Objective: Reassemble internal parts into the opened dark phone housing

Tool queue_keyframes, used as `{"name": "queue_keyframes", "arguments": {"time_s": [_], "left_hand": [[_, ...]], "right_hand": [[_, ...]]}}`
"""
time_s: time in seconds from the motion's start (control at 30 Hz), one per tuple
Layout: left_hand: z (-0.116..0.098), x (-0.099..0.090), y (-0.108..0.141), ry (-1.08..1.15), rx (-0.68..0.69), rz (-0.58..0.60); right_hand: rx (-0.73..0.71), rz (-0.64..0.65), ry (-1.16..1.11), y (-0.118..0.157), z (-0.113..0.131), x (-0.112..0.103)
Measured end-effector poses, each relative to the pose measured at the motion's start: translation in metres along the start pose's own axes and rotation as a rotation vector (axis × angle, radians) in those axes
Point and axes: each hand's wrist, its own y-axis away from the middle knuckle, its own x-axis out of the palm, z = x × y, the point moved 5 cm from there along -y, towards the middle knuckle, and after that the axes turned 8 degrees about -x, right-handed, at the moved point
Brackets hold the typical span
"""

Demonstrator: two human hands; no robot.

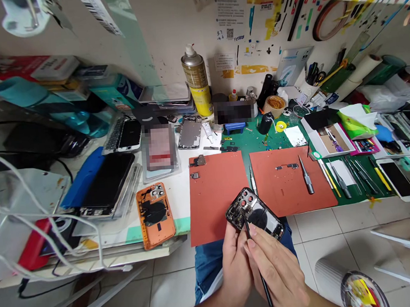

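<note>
My left hand point(233, 258) is closed around the lower edge of an opened phone housing point(270, 223), which I hold tilted above my lap. Its inside faces up, with a camera cluster at the upper left and a round black pad in the middle. In my right hand point(279, 267) is a thin black pen-like tool point(266, 292), whose tip touches the housing's inner parts beside the cameras. Whether it is a spudger or tweezers I cannot tell. Just beyond the housing lie a silver scalpel-like tool point(253, 180) and two reddish-brown mats point(217, 194).
An orange phone back point(155, 216) lies at the left bench edge. Small metal parts point(200, 160) and a grey pen-shaped tool point(306, 175) rest on the mats. A spray can point(197, 82) stands behind. Several hand tools point(361, 176) lie right; a waste bin point(362, 292) is below.
</note>
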Motion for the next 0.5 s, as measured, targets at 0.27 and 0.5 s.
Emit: {"name": "queue_keyframes", "arguments": {"time_s": [0.27,0.5], "left_hand": [[-0.014,0.008,-0.002,0.06,0.019,0.188],[-0.01,-0.002,0.001,-0.058,0.034,0.262]], "right_hand": [[0.348,-0.091,-0.25,-0.013,-0.035,-0.028],[0.063,0.177,-0.233,-0.015,-0.034,-0.03]]}}
